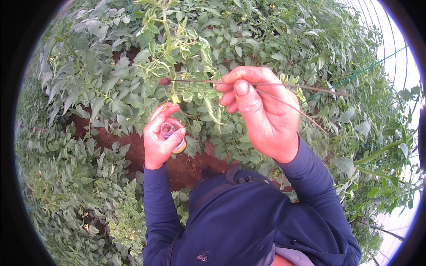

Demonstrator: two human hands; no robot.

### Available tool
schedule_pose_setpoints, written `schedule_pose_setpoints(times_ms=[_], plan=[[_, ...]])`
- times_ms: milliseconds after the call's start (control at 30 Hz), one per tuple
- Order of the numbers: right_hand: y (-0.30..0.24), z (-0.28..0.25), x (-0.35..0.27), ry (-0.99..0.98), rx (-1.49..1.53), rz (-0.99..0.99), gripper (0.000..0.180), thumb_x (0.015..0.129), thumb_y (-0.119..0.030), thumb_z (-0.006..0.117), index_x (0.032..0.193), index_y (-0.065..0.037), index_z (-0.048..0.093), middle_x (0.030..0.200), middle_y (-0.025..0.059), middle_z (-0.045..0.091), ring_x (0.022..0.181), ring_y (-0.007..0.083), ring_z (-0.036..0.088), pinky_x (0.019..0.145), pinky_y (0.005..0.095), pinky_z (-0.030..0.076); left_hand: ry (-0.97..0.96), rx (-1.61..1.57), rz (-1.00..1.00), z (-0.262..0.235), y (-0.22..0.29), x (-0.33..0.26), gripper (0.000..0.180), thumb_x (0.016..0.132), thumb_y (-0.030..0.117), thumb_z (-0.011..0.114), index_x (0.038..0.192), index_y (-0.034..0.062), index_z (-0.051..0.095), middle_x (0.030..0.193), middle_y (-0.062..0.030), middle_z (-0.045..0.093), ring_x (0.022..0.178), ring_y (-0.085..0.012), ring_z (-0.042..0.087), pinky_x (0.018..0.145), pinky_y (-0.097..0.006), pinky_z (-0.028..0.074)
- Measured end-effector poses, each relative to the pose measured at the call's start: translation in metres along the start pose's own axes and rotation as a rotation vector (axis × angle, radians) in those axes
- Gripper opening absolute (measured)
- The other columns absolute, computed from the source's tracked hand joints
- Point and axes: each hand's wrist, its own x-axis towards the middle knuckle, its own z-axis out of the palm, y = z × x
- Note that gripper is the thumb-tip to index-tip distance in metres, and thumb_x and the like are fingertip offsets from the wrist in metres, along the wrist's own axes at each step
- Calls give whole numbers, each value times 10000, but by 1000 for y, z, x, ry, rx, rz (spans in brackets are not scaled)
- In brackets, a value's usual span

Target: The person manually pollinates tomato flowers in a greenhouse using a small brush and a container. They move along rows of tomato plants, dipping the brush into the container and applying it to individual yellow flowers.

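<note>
My left hand is closed round a small open-mouthed bottle, its round rim facing up and a yellowish lower part showing below the thumb. The fingertips of that hand reach up to a small yellow-green flower cluster on a tomato plant, and I cannot tell whether they grip it. Between thumb and fingers, my right hand pinches a thin wire stick, whose two tails spread apart behind the hand. Its dark red, blob-like tip is just above the flower cluster, in front of the plant's stem.
Dense tomato foliage surrounds both hands. Reddish-brown soil shows between the rows. A green string runs slantwise at the right, near the curved greenhouse frame. A thick leafy stem juts in at the right.
</note>
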Motion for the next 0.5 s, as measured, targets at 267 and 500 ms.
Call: schedule_pose_setpoints(times_ms=[267, 500], plan=[[-1, 3, -4, -87, -127, 70, 229, 1139, -135, 588, 1246, 51, 667, 1130, 137, 740, 925, 146, 721, 810, 284, 604, -3, -93, -44, -5, -1, -3, 538, 819, 76, 829, 1340, 11, 715, 920, -55, 799, 1432, -276, 540, 1172, -439, 414], [-3, 18, -10, 0, -81, -67, 125, 1041, 14, 670, 1150, 65, 701, 993, 152, 751, 808, 279, 737, 717, 350, 595, -46, -70, -49, -20, -1, -8, 552, 799, 45, 821, 1337, -7, 711, 1073, -112, 798, 1418, -257, 554, 1140, -412, 444]])
